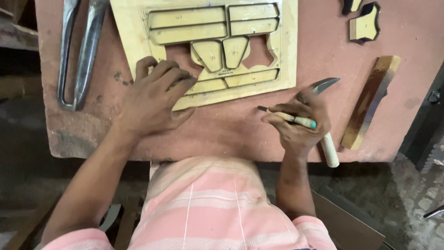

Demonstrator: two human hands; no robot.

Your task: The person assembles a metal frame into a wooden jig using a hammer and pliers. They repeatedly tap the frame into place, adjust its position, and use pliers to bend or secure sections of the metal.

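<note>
One pale wooden template board (pixel 138 44) with metal-edged cut-out shapes lies flat on the reddish bench (pixel 231 129), its lower left corner under the left hand (pixel 155 99), whose fingers (pixel 169 74) are spread apart and pressed flat on the board's edge and one open cut-out. Inside the board I count about seven wooden inserts and two open gaps showing the bench. Just right of the board's lower right corner, the right hand (pixel 300 122) has its fingers clamped together on two tools at once: one pencil-like stick with a green end (pixel 296 120) and one curved-bladed knife (pixel 323 85) with a pale handle reaching past the bench's near edge. Left of the board lie large metal shears (pixel 81 51), near the bench's left edge. Right of the board lies one rust-brown flat bar (pixel 370 99); above it, two small shaped blocks (pixel 363 25). Bare bench runs below the board.
</note>
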